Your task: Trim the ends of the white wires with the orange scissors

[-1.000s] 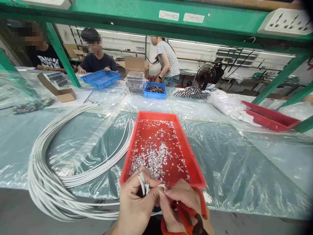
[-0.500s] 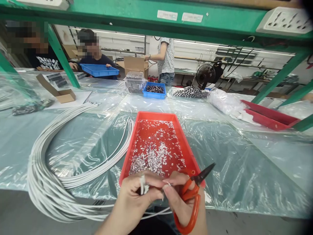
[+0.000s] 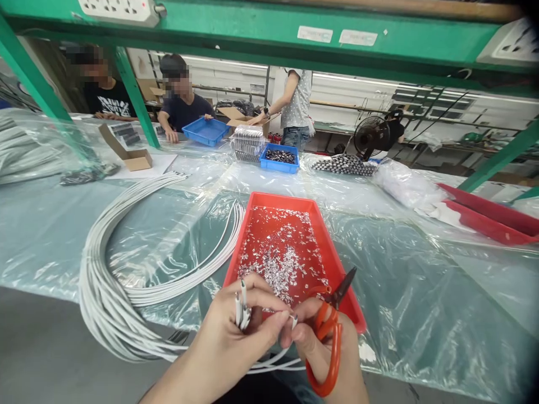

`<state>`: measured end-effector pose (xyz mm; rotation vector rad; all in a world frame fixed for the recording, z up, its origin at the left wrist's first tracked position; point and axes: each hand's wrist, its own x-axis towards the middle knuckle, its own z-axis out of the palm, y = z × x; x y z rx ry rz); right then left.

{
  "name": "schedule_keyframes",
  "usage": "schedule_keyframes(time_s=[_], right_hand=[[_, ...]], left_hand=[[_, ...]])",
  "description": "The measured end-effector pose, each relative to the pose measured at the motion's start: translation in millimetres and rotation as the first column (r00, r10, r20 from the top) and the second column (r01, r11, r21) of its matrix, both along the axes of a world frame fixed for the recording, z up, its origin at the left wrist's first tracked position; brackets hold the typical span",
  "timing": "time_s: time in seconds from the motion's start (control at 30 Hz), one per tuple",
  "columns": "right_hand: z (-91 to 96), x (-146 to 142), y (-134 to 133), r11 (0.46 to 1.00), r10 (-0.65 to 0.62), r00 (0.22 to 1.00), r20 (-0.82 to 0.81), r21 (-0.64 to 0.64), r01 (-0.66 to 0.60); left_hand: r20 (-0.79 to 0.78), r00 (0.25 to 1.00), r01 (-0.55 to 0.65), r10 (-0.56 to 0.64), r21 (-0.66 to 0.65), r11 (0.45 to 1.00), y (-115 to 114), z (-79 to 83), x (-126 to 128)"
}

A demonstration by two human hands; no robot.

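My left hand (image 3: 236,331) is closed on a few white cable ends (image 3: 241,306) that stick up between its fingers, at the near edge of a red tray (image 3: 342,289). My right hand (image 3: 326,350) holds orange-handled scissors (image 3: 330,331), blades pointing up and to the right, and its fingertips pinch the tip of one cable against my left thumb. The tray holds several shiny foil scraps (image 3: 283,261). A big bundle of white cables (image 3: 107,280) loops from my hands round to the left over the plastic-covered table.
Blue bins (image 3: 279,159), a stack of clear trays (image 3: 248,143), a cardboard box (image 3: 132,154) and red trays (image 3: 488,216) lie farther back. Two people sit and one stands across the table. A green shelf beam (image 3: 269,28) runs overhead.
The scissors swung up from under my right hand so the blades point up and right. Both hands stayed pinched on the cable ends. The view shifted left, and the seated person set the blue bin down.
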<state>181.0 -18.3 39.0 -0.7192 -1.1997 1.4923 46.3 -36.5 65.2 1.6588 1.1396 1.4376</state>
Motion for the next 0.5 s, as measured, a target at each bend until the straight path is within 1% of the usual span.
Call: schedule_keyframes(time_s=[0.1, 0.3, 0.4, 0.47, 0.5], right_hand=[[0.5, 0.8, 0.6, 1.000, 0.012, 1.000, -0.027, -0.012, -0.013], [0.5, 1.9, 0.7, 1.000, 0.009, 1.000, 0.008, 0.000, -0.009], [-3.0, 2.5, 2.8, 0.998, -0.036, 0.998, 0.055, 0.054, 0.033], [-6.0, 3.0, 5.0, 0.994, -0.065, 0.997, 0.052, 0.088, 0.060], [-7.2, 3.3, 6.1, 0.994, -0.052, 0.997, 0.049, 0.100, 0.046]], left_hand=[[-0.013, 1.000, 0.014, -0.014, 0.008, 1.000, -1.0, -2.7, -1.6], [-0.011, 1.000, -0.004, 0.004, -0.004, 1.000, -0.7, -2.4, -2.6], [-0.044, 0.999, -0.029, 0.031, 0.049, 0.998, -2.0, -2.5, -1.8], [-0.059, 0.996, -0.067, 0.074, 0.109, 0.992, -2.6, -3.2, -0.8], [-0.061, 0.994, -0.082, 0.091, 0.134, 0.988, -2.7, -3.7, -0.2]])
